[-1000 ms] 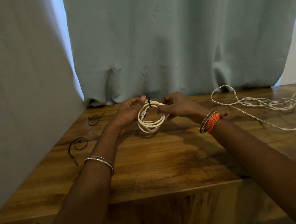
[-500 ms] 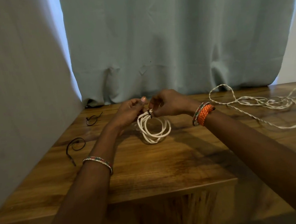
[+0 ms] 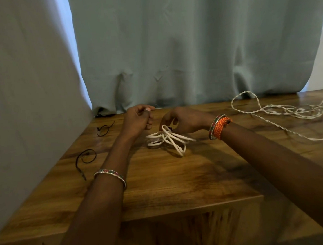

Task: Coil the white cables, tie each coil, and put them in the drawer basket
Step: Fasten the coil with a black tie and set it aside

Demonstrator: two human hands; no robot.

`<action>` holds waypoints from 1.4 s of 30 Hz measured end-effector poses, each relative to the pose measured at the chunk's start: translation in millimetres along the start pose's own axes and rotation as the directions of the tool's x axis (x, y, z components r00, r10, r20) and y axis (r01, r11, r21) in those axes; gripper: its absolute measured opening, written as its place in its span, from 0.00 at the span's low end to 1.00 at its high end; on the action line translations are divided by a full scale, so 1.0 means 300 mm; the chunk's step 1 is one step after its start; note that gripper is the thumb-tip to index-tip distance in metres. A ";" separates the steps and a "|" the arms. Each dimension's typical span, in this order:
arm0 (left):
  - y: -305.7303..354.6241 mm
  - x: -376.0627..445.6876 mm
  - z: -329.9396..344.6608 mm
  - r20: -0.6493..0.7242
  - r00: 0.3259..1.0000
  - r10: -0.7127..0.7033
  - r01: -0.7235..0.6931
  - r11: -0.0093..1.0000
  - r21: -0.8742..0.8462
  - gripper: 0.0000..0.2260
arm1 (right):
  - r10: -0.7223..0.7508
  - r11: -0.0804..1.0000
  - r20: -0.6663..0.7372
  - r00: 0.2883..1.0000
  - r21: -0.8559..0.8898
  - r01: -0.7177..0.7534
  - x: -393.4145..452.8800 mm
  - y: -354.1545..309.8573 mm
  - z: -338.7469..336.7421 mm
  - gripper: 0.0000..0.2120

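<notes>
A white cable coil (image 3: 167,139) lies on the wooden table (image 3: 180,178), its loops splayed out to left and right. A small black tie (image 3: 170,129) sits at the top of the coil. My right hand (image 3: 187,120) pinches the coil at that tie, holding that spot slightly up. To the left and a little above the coil, my left hand (image 3: 137,120) hovers apart from it. Its fingers are curled with the thumb on the forefinger, and I see nothing in it. A long loose white cable (image 3: 282,112) sprawls uncoiled at the right back of the table.
Two black ties lie at the table's left side, one (image 3: 103,128) near the back and one (image 3: 85,159) nearer me. A grey wall (image 3: 32,112) borders the left edge and a curtain (image 3: 190,53) hangs behind. The front edge (image 3: 182,209) runs below my forearms.
The coil has come down from upright between both hands to lying splayed on the table. My left hand has let go and drawn back left; my right hand stays at the tie.
</notes>
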State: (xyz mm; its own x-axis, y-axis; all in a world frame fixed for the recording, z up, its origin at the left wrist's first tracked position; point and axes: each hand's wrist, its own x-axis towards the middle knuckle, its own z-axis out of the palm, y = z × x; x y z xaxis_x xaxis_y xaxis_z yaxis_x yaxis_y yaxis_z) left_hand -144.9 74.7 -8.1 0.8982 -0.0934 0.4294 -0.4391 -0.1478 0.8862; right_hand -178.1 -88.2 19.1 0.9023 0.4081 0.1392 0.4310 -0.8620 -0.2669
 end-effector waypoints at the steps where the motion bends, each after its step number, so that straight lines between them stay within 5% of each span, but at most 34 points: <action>1: -0.002 0.005 -0.007 -0.044 0.999 0.009 -0.008 1.000 0.012 0.10 | 0.000 1.000 0.007 1.000 -0.018 0.001 0.006 0.003 0.002 0.19; 14: -0.010 0.026 -0.024 -0.272 0.958 0.092 -0.077 0.995 0.065 0.10 | -0.039 0.992 0.024 0.999 -0.115 0.042 0.025 0.015 0.012 0.15; 22: 0.039 0.010 -0.076 -0.396 0.914 0.090 -0.124 0.991 -0.059 0.10 | -0.101 0.971 -0.134 0.986 -0.229 0.068 0.010 -0.011 -0.024 0.12; 28: 0.095 -0.141 -0.310 -0.275 0.898 0.343 -0.177 0.855 0.488 0.10 | -0.185 0.964 -0.201 0.962 -0.225 0.138 0.064 -0.075 -0.038 0.12; 36: -0.071 -0.298 -0.550 -0.345 0.935 0.086 0.107 0.857 0.504 0.09 | -0.272 0.961 -0.245 0.930 -0.121 0.249 0.229 -0.240 0.031 0.12; 42: -0.113 -0.303 -0.549 -0.232 0.972 -0.037 0.162 0.821 0.547 0.13 | -0.299 0.949 -0.204 0.932 -0.162 0.269 0.312 -0.316 0.089 0.14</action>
State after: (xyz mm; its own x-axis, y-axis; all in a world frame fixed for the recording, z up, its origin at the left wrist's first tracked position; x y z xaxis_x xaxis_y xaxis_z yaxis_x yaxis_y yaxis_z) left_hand -208.4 250.3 -48.6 0.8939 0.1432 0.4248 -0.2254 -0.6755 0.7020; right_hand -134.3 39.6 31.8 0.7095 0.5770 0.4045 0.6505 -0.7570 -0.0612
